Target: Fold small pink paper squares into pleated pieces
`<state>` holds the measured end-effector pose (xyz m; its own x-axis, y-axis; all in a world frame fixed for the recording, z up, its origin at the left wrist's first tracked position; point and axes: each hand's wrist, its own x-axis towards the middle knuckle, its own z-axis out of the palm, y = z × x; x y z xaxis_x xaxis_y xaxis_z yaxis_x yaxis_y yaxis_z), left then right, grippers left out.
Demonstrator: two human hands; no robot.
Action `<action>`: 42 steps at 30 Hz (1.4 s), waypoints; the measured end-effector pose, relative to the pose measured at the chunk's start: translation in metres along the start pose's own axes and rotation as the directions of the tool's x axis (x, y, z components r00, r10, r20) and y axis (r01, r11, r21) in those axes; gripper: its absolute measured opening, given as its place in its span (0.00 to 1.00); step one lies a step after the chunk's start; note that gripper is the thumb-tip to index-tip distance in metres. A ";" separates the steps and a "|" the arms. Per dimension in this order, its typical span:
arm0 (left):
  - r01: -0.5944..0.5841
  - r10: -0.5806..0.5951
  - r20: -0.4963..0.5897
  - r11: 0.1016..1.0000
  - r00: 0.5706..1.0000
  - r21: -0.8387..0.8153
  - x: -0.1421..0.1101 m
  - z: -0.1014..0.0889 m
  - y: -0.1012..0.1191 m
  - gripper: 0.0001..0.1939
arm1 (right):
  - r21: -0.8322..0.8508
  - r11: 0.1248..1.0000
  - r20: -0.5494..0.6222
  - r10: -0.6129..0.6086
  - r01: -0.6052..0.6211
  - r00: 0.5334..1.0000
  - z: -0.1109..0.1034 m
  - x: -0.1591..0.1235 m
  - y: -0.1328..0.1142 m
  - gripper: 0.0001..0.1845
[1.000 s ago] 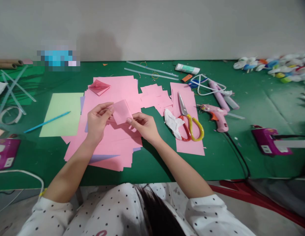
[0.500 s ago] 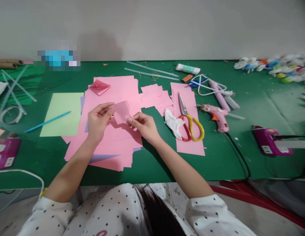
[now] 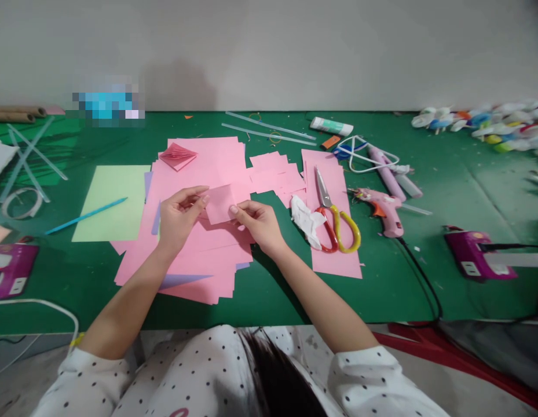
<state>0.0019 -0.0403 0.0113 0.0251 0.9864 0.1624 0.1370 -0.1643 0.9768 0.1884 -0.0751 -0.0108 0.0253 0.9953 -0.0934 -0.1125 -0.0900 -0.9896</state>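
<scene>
Between my two hands a small pink paper square [image 3: 219, 204] is held just over the paper stack. My left hand [image 3: 180, 215] pinches its left edge between thumb and fingers. On the right edge, the thumb and bent fingers of my right hand [image 3: 257, 223] grip it. Beneath lies a loose stack of pink paper sheets [image 3: 199, 272], with purple edges peeking out. A folded pink paper piece [image 3: 178, 156] with many layers rests on the stack's far left. Several small pink paper pieces [image 3: 277, 174] overlap to the right of the stack.
Scissors [image 3: 333, 214] with red and yellow handles lie on a pink strip, beside a crumpled white tissue [image 3: 307, 220]. Farther right are a pink glue gun [image 3: 384, 211] and a purple power socket [image 3: 479, 253]. A blue pencil [image 3: 87, 215] crosses a pale green sheet [image 3: 110, 226] at left.
The pink square has shifted slightly right and now looks flatter, its right fold edge no longer showing. Both hands moved a little right and keep hold of it.
</scene>
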 end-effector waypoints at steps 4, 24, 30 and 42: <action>-0.002 0.002 -0.002 1.000 1.000 -0.008 0.000 0.000 0.000 0.16 | -0.005 1.000 -0.002 -0.006 0.006 1.000 0.000 -0.001 -0.001 0.23; 0.003 -0.003 0.026 1.000 1.000 0.003 -0.003 0.003 0.003 0.16 | -0.024 0.999 -0.087 -0.028 0.026 0.996 0.002 -0.003 -0.001 0.20; 0.019 -0.019 0.020 0.999 1.000 -0.039 -0.001 0.002 0.001 0.16 | -0.008 0.996 -0.047 -0.085 0.085 0.995 0.003 -0.006 -0.003 0.21; 0.119 -0.119 0.015 0.969 0.993 -0.215 0.005 0.002 -0.005 0.16 | -0.081 0.990 -0.038 -0.117 0.114 0.992 0.009 -0.010 -0.003 0.16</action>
<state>0.0034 -0.0344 0.0071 0.0232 0.9988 0.0430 -0.0773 -0.0411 0.9962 0.1794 -0.0843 -0.0055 0.0759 0.9969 0.0193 -0.0282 0.0215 -0.9994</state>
